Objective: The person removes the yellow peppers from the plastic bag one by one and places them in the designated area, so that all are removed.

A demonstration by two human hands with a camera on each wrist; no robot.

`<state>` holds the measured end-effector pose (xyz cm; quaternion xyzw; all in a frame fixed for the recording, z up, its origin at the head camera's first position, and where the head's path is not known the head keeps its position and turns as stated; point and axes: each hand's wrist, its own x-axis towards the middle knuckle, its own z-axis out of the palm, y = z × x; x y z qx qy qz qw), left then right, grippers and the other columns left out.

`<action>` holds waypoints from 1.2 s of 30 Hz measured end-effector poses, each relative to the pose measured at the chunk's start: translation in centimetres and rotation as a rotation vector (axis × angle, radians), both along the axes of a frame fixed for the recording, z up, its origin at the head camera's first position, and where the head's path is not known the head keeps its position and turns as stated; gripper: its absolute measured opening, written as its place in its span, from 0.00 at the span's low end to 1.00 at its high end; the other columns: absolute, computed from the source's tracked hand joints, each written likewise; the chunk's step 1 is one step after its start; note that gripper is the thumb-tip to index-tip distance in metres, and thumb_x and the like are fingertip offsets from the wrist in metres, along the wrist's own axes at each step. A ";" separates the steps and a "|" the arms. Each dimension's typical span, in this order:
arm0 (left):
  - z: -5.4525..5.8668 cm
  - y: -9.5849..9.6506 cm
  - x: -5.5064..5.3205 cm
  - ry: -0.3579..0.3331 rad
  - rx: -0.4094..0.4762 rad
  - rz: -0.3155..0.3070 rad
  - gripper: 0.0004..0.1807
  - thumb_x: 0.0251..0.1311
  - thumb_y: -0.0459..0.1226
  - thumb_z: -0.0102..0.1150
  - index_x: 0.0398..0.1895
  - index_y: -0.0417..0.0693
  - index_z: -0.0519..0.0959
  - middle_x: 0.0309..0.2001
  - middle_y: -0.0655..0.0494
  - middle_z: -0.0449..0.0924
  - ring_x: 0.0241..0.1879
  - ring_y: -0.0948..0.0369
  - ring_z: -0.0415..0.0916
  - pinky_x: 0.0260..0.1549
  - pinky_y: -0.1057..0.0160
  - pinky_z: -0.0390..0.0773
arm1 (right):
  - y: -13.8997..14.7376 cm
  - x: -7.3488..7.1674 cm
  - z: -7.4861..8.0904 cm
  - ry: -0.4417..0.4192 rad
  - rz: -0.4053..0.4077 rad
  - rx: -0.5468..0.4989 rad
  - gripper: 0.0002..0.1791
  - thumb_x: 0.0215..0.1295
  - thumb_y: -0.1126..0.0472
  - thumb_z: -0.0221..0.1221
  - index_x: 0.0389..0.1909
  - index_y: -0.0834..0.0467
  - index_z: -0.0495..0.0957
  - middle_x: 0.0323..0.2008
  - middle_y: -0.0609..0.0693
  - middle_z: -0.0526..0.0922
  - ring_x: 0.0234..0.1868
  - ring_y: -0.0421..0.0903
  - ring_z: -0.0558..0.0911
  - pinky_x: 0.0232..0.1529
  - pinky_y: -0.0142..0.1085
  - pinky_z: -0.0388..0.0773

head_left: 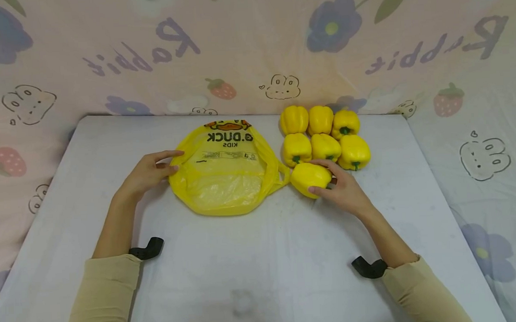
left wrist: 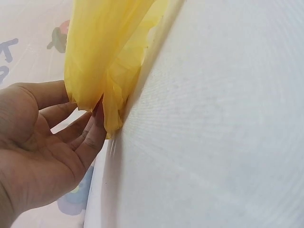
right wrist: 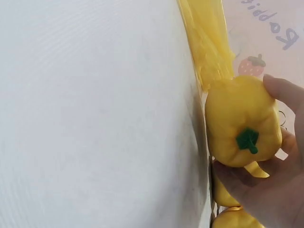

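Note:
A yellow plastic bag with dark printing lies on the table, its mouth spread wide. At its left rim, my left hand holds the edge with fingers and thumb; the left wrist view shows the fingers at the gathered yellow film, with some fingertips hidden by it. My right hand grips a yellow bell pepper, thumb on the near side and fingers on the far side. That pepper is tipped on its side, right beside the bag's handle. In the right wrist view its green stem faces the camera.
Several more yellow bell peppers stand in two rows at the back right of the white table, just beyond the right hand. Behind the table hangs a printed cloth with rabbits, flowers and strawberries. Each wrist bears a black device.

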<state>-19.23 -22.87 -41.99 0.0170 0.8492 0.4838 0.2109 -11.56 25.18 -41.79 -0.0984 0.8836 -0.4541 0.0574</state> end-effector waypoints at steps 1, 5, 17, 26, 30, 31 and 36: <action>0.0 0.0 0.0 0.001 0.000 -0.004 0.25 0.70 0.37 0.56 0.70 0.50 0.70 0.71 0.44 0.62 0.53 0.51 0.71 0.43 0.62 0.74 | 0.1 0.0 0.0 -0.001 -0.004 0.006 0.35 0.60 0.56 0.70 0.67 0.52 0.69 0.65 0.52 0.71 0.61 0.52 0.70 0.57 0.52 0.69; 0.0 0.1 0.1 0.007 0.005 -0.008 0.26 0.70 0.38 0.57 0.70 0.49 0.70 0.71 0.43 0.63 0.52 0.52 0.72 0.42 0.62 0.74 | 0.2 -0.1 0.0 -0.021 -0.020 0.006 0.35 0.61 0.55 0.70 0.68 0.53 0.68 0.66 0.54 0.71 0.62 0.54 0.70 0.58 0.53 0.68; 0.0 0.0 0.1 0.010 0.020 -0.018 0.26 0.70 0.38 0.57 0.70 0.49 0.70 0.68 0.44 0.65 0.48 0.53 0.73 0.42 0.63 0.75 | 0.4 -0.1 -0.2 -0.041 -0.065 0.013 0.37 0.62 0.54 0.69 0.70 0.54 0.66 0.67 0.56 0.70 0.61 0.55 0.69 0.58 0.53 0.67; 0.1 -0.1 0.2 0.000 0.050 0.017 0.26 0.69 0.37 0.58 0.70 0.52 0.71 0.64 0.44 0.71 0.44 0.55 0.76 0.39 0.62 0.76 | 0.3 -0.3 -0.3 -0.012 -0.030 -0.030 0.37 0.60 0.58 0.70 0.70 0.54 0.67 0.67 0.55 0.70 0.65 0.54 0.68 0.63 0.55 0.65; 0.2 -0.1 0.3 -0.003 0.059 0.025 0.26 0.69 0.38 0.58 0.70 0.53 0.71 0.61 0.41 0.73 0.42 0.55 0.76 0.38 0.61 0.76 | 0.4 -0.3 0.0 0.010 -0.013 -0.041 0.36 0.61 0.59 0.70 0.69 0.56 0.67 0.66 0.55 0.71 0.66 0.55 0.68 0.64 0.57 0.64; 0.3 -0.1 0.3 -0.002 0.060 0.026 0.26 0.69 0.39 0.58 0.70 0.54 0.71 0.61 0.41 0.73 0.43 0.54 0.76 0.39 0.61 0.77 | 0.4 -0.3 0.2 0.009 -0.013 -0.045 0.36 0.61 0.59 0.70 0.69 0.56 0.68 0.66 0.56 0.71 0.66 0.55 0.69 0.64 0.57 0.64; 0.7 -0.4 0.5 0.002 0.043 0.034 0.27 0.70 0.42 0.57 0.72 0.57 0.69 0.66 0.42 0.71 0.53 0.51 0.74 0.50 0.54 0.75 | 0.8 -0.4 1.0 0.002 -0.016 -0.036 0.35 0.62 0.57 0.69 0.68 0.60 0.68 0.64 0.57 0.72 0.64 0.57 0.70 0.64 0.56 0.66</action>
